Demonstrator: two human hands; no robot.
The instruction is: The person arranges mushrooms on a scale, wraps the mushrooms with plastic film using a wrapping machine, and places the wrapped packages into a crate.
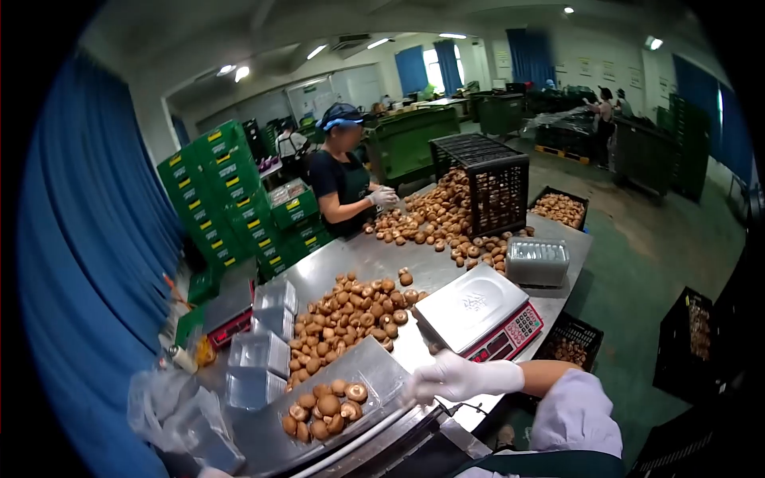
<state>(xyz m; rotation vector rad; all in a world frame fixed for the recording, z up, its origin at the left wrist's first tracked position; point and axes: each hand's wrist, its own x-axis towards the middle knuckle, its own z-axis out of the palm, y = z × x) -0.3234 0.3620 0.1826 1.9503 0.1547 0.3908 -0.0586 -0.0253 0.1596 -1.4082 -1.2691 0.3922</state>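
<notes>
My right hand (pixel 458 378), in a white glove, reaches in from the right, just below the scale (pixel 472 307). Its fingers point left, bent and blurred at the tips, near the edge of a steel tray (pixel 381 368); whether they hold anything is unclear. Several brown mushrooms (pixel 325 410) lie in a group on that tray. A larger heap of mushrooms (pixel 343 315) spreads on the steel table behind it. A small pale patch at the bottom edge may be part of my left hand (pixel 213 472); its fingers are hidden.
Stacked clear boxes (pixel 259 356) and a plastic bag (pixel 171 406) are at left. More clear boxes (pixel 538 261) stand beyond the scale. A gloved co-worker (pixel 344 171) stands across the table, near a tipped black crate (pixel 498 187) and spilled mushrooms. Green crates (pixel 219 195) are stacked behind.
</notes>
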